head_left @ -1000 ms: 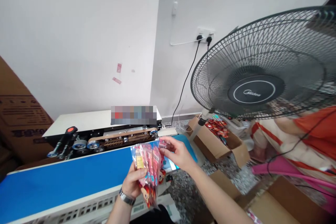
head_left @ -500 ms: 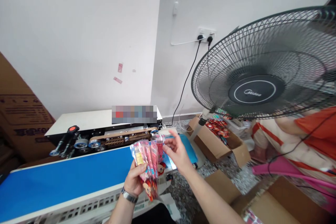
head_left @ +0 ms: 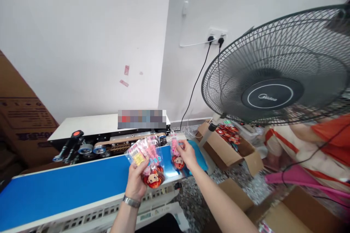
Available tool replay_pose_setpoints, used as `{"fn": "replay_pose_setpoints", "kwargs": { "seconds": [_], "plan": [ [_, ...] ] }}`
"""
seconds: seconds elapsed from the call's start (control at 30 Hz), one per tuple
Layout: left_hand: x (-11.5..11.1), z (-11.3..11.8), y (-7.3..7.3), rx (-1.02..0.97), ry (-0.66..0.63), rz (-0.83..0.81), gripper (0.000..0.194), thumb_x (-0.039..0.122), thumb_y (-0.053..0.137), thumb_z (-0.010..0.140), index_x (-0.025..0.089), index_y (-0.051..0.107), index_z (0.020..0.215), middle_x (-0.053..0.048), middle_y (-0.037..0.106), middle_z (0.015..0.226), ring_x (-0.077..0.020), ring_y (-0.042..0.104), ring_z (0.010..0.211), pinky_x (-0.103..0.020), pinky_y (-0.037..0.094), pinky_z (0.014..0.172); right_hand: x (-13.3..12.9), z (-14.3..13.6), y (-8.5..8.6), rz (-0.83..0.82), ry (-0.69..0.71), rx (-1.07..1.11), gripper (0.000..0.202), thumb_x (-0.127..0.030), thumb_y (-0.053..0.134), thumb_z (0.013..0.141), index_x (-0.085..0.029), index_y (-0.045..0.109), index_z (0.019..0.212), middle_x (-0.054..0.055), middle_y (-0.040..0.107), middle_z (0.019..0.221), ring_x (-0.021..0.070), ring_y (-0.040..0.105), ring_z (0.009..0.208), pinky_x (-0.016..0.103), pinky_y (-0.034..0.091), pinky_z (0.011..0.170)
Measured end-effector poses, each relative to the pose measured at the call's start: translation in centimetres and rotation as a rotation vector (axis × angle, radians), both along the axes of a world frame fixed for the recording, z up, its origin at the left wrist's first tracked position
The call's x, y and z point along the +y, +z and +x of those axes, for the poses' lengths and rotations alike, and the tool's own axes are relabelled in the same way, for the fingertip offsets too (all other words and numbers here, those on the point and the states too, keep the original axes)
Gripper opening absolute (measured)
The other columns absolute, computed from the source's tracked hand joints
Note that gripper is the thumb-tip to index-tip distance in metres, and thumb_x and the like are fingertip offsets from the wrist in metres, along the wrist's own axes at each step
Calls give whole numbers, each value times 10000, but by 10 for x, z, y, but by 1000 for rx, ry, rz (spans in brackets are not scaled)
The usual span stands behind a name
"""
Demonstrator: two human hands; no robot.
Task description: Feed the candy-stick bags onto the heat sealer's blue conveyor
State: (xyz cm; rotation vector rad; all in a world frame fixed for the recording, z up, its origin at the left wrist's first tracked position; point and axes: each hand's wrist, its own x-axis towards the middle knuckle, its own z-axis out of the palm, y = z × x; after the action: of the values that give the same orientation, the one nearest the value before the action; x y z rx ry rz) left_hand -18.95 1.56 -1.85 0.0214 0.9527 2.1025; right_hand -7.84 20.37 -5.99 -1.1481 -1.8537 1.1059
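Note:
My left hand (head_left: 137,181), with a metal watch on the wrist, is closed on a fanned bundle of clear plastic packets (head_left: 154,160). Pink print, a barcode and a red-haired cartoon face show on the front packet. To the right, my right hand (head_left: 188,153) pinches one single packet (head_left: 177,162) of the same kind, held upright and apart from the bundle. Both hands are over the right end of the blue conveyor belt (head_left: 82,182). Behind the belt stands the sealing machine (head_left: 90,125) with its rollers.
A large standing fan (head_left: 270,94) fills the upper right. Below it are an open carton (head_left: 221,153) of red packets and another open carton (head_left: 295,207). A person in orange (head_left: 333,134) sits behind the fan. A tall carton (head_left: 24,120) stands at the left.
One packet has come away from the bundle into my right hand. The left-hand bundle has tilted and turned its front toward me.

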Motion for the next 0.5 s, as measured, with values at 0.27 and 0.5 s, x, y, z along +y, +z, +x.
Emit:
{"fn": "replay_pose_setpoints", "kwargs": {
  "seconds": [0.27, 0.5],
  "plan": [
    [3, 4, -1, 56, 4, -14, 410, 202, 751, 575, 159, 633, 965, -70, 702, 898, -225, 659, 765, -346, 508, 735, -35, -24, 24, -35, 221, 109, 287, -383, 553, 759, -211, 582, 986, 41, 654, 810, 193, 618, 742, 283, 463, 638],
    [4, 9, -6, 270, -47, -65, 386, 210, 741, 598, 118, 626, 955, -97, 687, 936, -215, 642, 796, -330, 495, 747, -58, -10, 89, 69, 534, 238, 414, -334, 622, 743, -248, 545, 1141, 36, 614, 945, 157, 577, 767, 261, 476, 659]
  ]
}}
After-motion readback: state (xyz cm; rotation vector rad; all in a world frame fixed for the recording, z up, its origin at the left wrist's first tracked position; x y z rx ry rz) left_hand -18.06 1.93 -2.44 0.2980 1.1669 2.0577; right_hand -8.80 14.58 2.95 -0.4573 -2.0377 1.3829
